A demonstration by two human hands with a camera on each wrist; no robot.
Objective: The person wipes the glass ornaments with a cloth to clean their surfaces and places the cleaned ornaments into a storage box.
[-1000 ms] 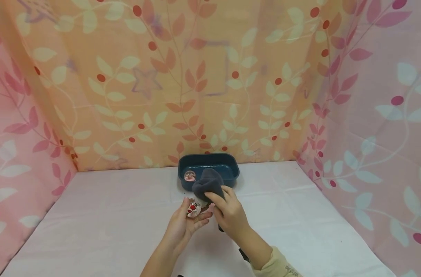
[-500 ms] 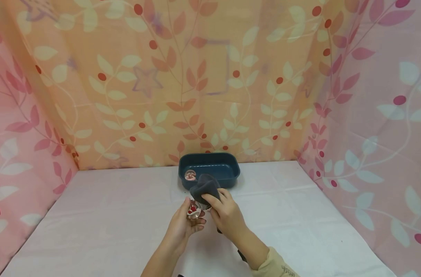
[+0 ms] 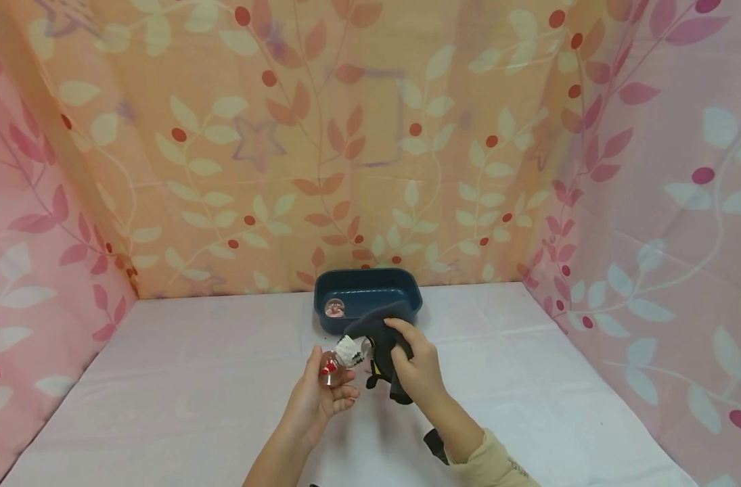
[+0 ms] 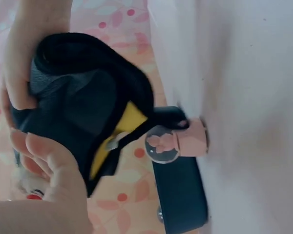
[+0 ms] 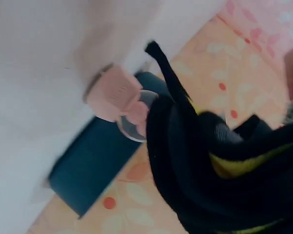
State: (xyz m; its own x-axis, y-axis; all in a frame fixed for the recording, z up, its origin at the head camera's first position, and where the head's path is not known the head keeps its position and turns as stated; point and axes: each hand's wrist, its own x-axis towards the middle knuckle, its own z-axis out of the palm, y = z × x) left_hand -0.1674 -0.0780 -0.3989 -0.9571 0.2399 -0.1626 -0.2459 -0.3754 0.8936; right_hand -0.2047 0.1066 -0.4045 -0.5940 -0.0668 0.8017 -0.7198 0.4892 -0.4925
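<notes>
My left hand [image 3: 312,392] holds a snow globe [image 3: 330,369] with a clear dome, a red figure inside and a white base tilted up to the right. In my right hand [image 3: 426,370] is a dark grey cloth [image 3: 382,331], bunched up, with yellow inner faces and a hanging strap in the left wrist view. The cloth [image 4: 78,97] is close beside the left fingers there; whether it touches the globe I cannot tell. A second snow globe [image 5: 115,92], pink-based with a pink figure, stands on the table beyond the hands, partly covered by the cloth.
A dark blue rectangular bin [image 3: 409,287] stands at the back of the white-covered table [image 3: 193,392]. Inside its left end sits another small snow globe [image 3: 335,308]. Leaf-patterned curtains [image 3: 321,135] close off the back and both sides.
The right hand has drawn the cloth right, off the held globe, and the cloth has spread out. The left hand has shifted slightly left, baring the globe's white base.
</notes>
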